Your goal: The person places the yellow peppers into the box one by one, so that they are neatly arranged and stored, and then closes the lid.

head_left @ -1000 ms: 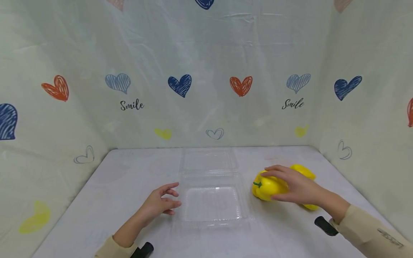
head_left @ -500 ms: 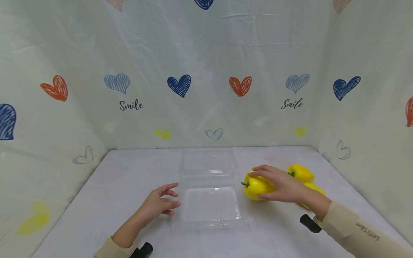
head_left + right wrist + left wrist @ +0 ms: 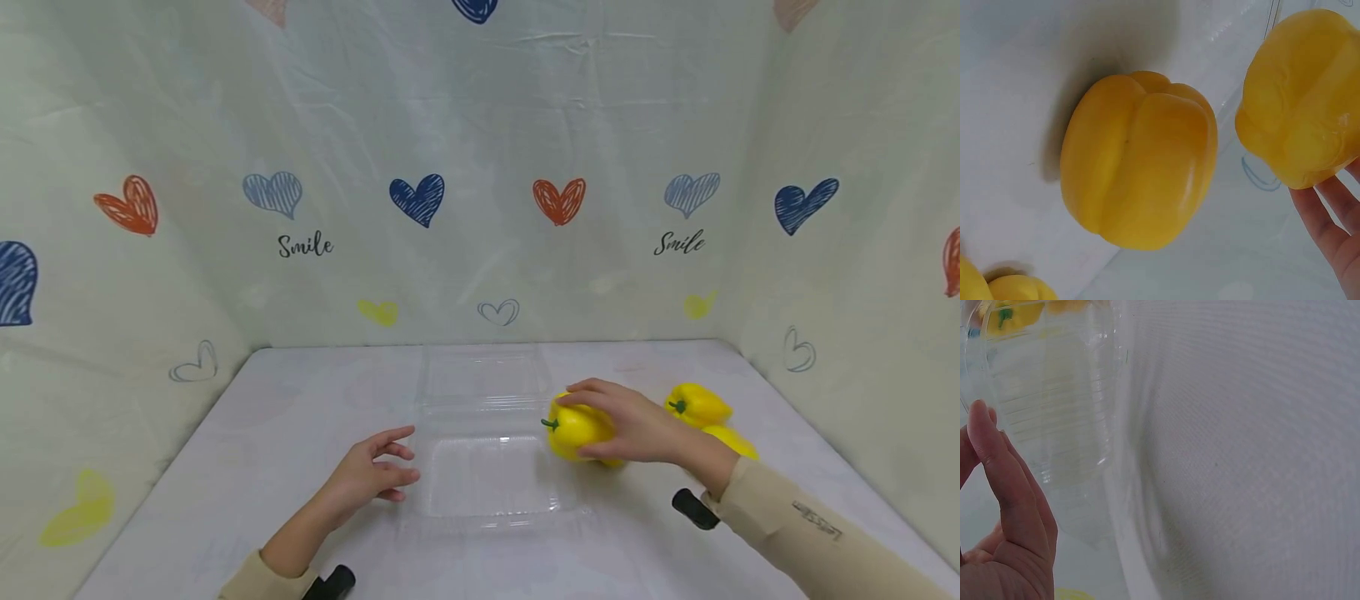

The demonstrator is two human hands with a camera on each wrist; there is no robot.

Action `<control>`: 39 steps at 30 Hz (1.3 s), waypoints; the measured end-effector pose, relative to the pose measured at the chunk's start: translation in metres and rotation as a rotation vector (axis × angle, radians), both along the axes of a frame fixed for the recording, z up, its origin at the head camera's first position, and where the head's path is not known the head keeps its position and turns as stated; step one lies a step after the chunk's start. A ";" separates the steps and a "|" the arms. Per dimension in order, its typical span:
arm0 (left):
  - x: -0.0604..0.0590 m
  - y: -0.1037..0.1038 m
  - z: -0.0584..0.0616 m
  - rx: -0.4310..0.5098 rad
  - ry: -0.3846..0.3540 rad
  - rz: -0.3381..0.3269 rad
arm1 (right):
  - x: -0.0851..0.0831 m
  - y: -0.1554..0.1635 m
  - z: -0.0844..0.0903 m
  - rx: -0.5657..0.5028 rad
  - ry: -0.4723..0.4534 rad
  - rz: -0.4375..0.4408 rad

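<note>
Carried leftward since a second ago: yellow pepper (image 3: 574,428), gripped from above by the right hand (image 3: 637,429), fingers curled over its top and thumb beneath, now at the right edge of the clear clamshell box (image 3: 491,475) rather than beside the other peppers. Likely close to going in. Box tray lying open and empty, lid folded back behind it. Just left of the box: left hand (image 3: 367,477), fingers loosely spread, holding nothing. Well right of the box: two more peppers (image 3: 701,404) on the table (image 3: 300,417).
</note>
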State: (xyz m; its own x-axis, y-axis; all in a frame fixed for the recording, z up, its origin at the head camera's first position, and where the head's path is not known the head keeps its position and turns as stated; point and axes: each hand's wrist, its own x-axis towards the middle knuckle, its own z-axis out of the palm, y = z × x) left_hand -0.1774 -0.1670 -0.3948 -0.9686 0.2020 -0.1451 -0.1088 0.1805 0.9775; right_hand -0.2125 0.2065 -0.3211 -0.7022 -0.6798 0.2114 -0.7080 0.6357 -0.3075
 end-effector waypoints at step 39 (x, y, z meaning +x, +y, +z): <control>0.000 0.001 -0.001 0.004 0.000 0.011 | -0.020 -0.081 0.008 -0.005 0.001 0.147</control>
